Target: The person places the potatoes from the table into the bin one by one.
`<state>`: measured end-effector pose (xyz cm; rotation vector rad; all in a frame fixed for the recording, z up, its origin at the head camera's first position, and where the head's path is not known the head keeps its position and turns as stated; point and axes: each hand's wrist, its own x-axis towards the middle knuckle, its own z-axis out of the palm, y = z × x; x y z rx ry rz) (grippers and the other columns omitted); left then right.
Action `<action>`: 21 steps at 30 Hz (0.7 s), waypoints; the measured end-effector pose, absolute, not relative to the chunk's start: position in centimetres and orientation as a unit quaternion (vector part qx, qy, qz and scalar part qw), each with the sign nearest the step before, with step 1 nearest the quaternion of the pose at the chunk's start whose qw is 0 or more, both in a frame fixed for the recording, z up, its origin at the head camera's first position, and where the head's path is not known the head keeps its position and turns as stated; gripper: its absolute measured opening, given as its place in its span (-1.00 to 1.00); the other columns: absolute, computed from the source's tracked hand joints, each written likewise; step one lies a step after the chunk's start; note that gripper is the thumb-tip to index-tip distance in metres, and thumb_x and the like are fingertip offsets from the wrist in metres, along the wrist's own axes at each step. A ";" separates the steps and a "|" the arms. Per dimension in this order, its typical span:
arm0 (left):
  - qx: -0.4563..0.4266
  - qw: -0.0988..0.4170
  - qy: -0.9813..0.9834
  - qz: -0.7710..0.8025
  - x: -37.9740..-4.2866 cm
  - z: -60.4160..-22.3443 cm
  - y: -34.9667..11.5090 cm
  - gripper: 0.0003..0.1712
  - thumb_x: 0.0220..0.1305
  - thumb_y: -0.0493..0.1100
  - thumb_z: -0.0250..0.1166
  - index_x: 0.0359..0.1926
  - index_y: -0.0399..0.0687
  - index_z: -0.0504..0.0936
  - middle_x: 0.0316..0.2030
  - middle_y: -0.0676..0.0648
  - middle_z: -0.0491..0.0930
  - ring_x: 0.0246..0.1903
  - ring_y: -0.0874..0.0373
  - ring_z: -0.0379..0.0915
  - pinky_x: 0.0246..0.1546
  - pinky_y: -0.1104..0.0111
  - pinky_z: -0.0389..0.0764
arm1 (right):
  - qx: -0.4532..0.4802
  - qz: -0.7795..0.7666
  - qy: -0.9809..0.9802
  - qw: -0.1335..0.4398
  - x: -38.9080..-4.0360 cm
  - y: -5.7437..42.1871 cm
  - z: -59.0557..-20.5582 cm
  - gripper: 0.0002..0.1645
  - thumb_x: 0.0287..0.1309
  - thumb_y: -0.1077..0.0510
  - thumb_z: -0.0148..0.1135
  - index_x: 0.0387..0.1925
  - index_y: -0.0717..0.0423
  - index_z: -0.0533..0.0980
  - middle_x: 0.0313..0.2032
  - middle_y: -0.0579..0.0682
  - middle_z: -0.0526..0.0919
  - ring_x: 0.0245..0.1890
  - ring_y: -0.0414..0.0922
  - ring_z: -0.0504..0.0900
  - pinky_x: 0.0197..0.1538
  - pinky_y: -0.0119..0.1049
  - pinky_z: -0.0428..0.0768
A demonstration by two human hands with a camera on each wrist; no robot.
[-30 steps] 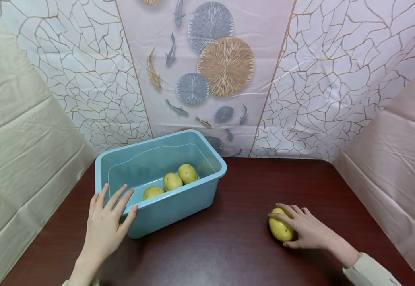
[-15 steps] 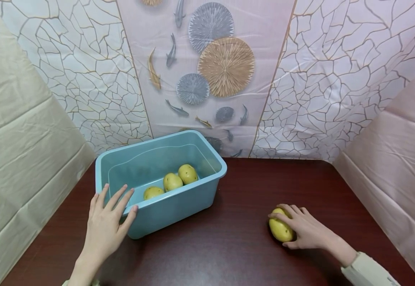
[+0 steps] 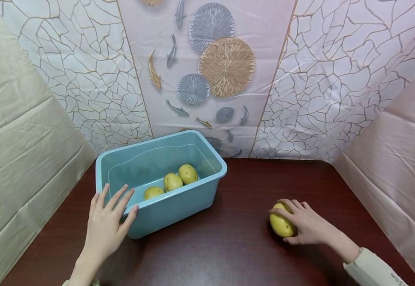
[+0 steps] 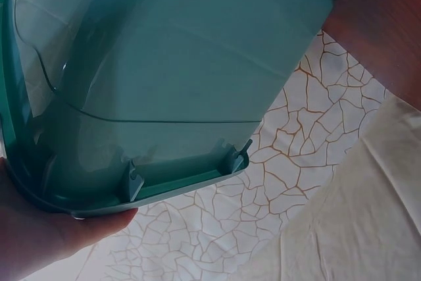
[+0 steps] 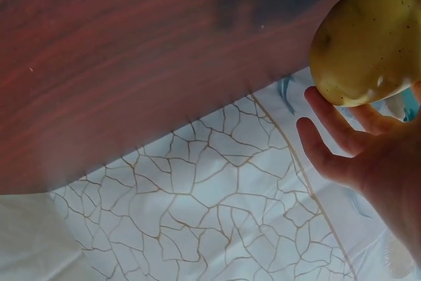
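Note:
My right hand (image 3: pixel 309 224) holds a yellow potato (image 3: pixel 282 225) close over the table at the right, fingers across its top and far side, thumb at its near side. In the right wrist view the potato (image 5: pixel 368 37) shows dark specks and shallow eyes, with fingertips against its underside. At the left, my left hand (image 3: pixel 103 228) rests at the near left corner of a blue plastic bin (image 3: pixel 179 210), its fingers spread and straight over the rim. The left wrist view shows the thumb (image 4: pixel 99 228) along the bin's rim. Three more potatoes (image 3: pixel 173 182) lie on the bin's floor.
The dark red-brown table (image 3: pixel 236 254) spans the space between bin and right hand. Behind it hangs a patterned cloth (image 3: pixel 225 67) with fish and round motifs. Beige cloth walls (image 3: pixel 25 159) close off both sides; the bin stands near the back and left ones.
My right hand has closed in on the potato and raised it slightly, tipping it a little. The left hand and the bin have stayed where they were.

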<state>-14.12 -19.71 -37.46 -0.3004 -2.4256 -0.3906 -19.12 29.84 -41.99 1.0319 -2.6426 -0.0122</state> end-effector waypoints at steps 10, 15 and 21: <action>-0.120 0.336 -0.922 -0.150 -14.1 -37.5 -19.7 -0.52 0.17 0.05 0.11 0.07 -0.05 0.48 0.09 -0.20 0.45 0.27 -0.25 0.00 0.19 -0.13 0.01 | 0.371 -0.007 -0.915 0.159 -19.5 29.2 -40.4 -0.03 -0.67 -0.26 0.46 0.04 -0.31 0.37 0.02 -0.02 0.39 -0.11 -0.15 0.35 -0.26 -0.29 0.22; -0.121 0.338 -0.921 -0.150 -14.2 -37.6 -19.8 -0.52 0.18 0.06 0.10 0.07 -0.04 0.49 0.09 -0.19 0.45 0.27 -0.26 0.00 0.19 -0.12 0.00 | 0.377 -0.012 -0.912 0.162 -19.7 28.9 -39.8 -0.03 -0.67 -0.26 0.46 0.04 -0.31 0.37 0.01 0.00 0.39 -0.13 -0.13 0.36 -0.26 -0.28 0.23; -0.122 0.340 -0.920 -0.150 -14.2 -37.6 -19.8 -0.53 0.18 0.06 0.09 0.06 -0.05 0.49 0.08 -0.19 0.46 0.27 -0.26 0.01 0.20 -0.12 0.00 | 0.382 -0.014 -0.910 0.160 -19.8 28.4 -38.8 -0.02 -0.68 -0.24 0.46 0.04 -0.30 0.37 0.01 0.01 0.39 -0.12 -0.12 0.36 -0.25 -0.28 0.24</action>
